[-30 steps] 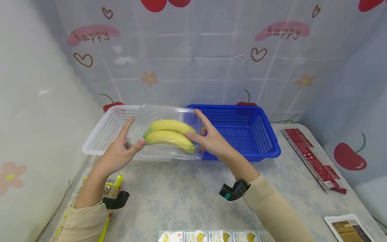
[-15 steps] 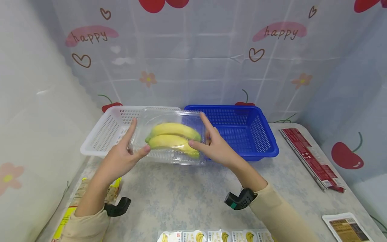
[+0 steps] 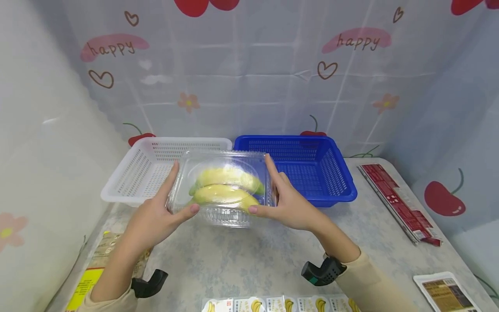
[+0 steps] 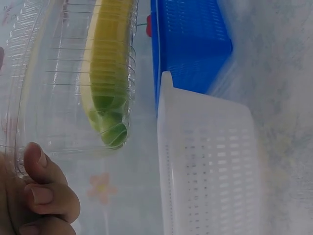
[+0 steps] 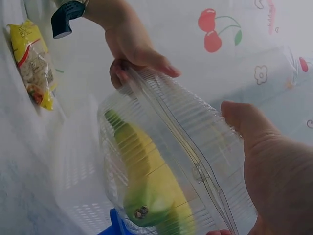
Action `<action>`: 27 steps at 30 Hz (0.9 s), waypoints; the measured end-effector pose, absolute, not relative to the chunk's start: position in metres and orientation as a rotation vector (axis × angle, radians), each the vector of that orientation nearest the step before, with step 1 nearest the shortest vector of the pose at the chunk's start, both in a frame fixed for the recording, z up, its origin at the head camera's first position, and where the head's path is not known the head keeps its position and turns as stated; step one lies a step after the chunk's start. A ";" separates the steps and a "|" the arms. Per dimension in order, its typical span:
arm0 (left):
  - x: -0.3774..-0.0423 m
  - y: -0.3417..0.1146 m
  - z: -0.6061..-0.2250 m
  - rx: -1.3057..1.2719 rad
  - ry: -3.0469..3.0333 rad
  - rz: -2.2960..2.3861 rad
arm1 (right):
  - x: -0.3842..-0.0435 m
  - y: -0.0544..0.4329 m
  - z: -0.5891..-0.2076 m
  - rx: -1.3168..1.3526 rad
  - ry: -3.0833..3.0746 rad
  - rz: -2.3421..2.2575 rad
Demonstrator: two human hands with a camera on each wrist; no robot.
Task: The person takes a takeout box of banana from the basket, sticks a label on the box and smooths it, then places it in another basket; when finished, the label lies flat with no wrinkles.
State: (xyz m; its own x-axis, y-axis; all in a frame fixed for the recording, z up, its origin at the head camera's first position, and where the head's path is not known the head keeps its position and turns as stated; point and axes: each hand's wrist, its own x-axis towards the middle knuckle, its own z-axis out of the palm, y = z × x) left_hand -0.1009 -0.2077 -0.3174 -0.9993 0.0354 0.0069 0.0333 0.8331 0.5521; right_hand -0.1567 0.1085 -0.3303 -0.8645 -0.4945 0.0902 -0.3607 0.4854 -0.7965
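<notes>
Both hands hold a clear plastic clamshell box [image 3: 230,220] up off the table, in front of two baskets. Through its walls show two yellow bananas [image 3: 226,195] with green ends. My left hand [image 3: 156,221] grips the box's left side, thumb at the near edge and index finger along the side. On the opposite side my right hand [image 3: 294,206] grips it the same way. In the left wrist view the curled fingers [image 4: 51,196] show at a corner of the box. The right wrist view shows the lid seam running along the box; the lid looks closed.
A white basket [image 3: 128,173] and a blue basket [image 3: 337,173] stand side by side at the back. A yellow food packet [image 3: 87,281] lies left, banana-printed labels [image 3: 243,304] at the front edge. Red packages [image 3: 397,208] and a brown-and-white packet [image 3: 448,292] lie right.
The box has come down in view, toward me and slightly right, and its top has tilted more into sight. Both hands have moved with it and kept their grip.
</notes>
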 end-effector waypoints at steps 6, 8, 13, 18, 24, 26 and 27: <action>-0.089 -0.201 -0.321 0.030 3.004 0.898 | -0.142 0.114 -0.333 -0.764 2.592 -1.288; -0.084 -0.198 -0.322 0.024 3.006 0.890 | -0.138 0.116 -0.335 -0.776 2.594 -1.277; -0.074 -0.191 -0.321 0.005 3.010 0.850 | -0.129 0.124 -0.338 -0.772 2.598 -1.251; -0.066 -0.184 -0.321 -0.029 3.008 0.797 | -0.121 0.131 -0.343 -0.753 2.594 -1.245; -0.058 -0.175 -0.326 -0.041 3.005 0.731 | -0.111 0.142 -0.352 -0.732 2.583 -1.274; -0.056 -0.171 -0.329 -0.047 2.996 0.702 | -0.109 0.146 -0.355 -0.739 2.578 -1.283; -0.055 -0.170 -0.330 -0.045 2.994 0.688 | -0.108 0.148 -0.356 -0.743 2.577 -1.283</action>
